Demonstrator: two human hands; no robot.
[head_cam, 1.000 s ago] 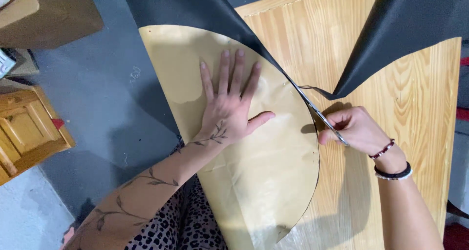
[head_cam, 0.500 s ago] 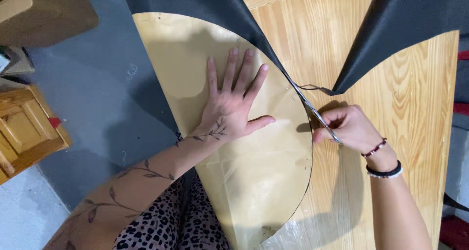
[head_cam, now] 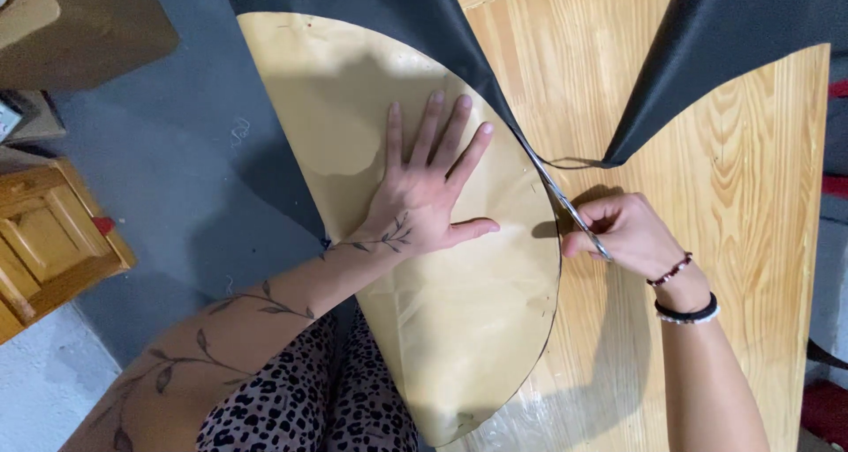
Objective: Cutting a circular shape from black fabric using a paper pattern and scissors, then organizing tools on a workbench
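Over the last second your scissors (head_cam: 572, 212) have crept up the curved edge of the tan paper pattern (head_cam: 459, 328) toward 12 o'clock, and the split in the black fabric (head_cam: 380, 11) has lengthened with them; the freed flap (head_cam: 724, 72) now lies swung off at 2 o'clock on the wooden table (head_cam: 751, 267). Judging by that, the cut has cleared the lower arc, and the stretch toward 11 o'clock is left.

Your left hand (head_cam: 424, 196) has stayed flat on the pattern, fingers spread and released, pinning it at about 9 o'clock from the blades. Your right hand (head_cam: 623, 236) is clenched around the scissor handles, so those handles are hidden inside the fist and only a thin sliver of blade shows; the blades look nearly closed, but the view is too poor to be sure.

The fabric under the pattern is covered except for a dark rim, and the pattern's bottom end at 6 o'clock overhangs your patterned leggings (head_cam: 300, 399). A wooden cabinet (head_cam: 44, 240) is cut off at 9 o'clock
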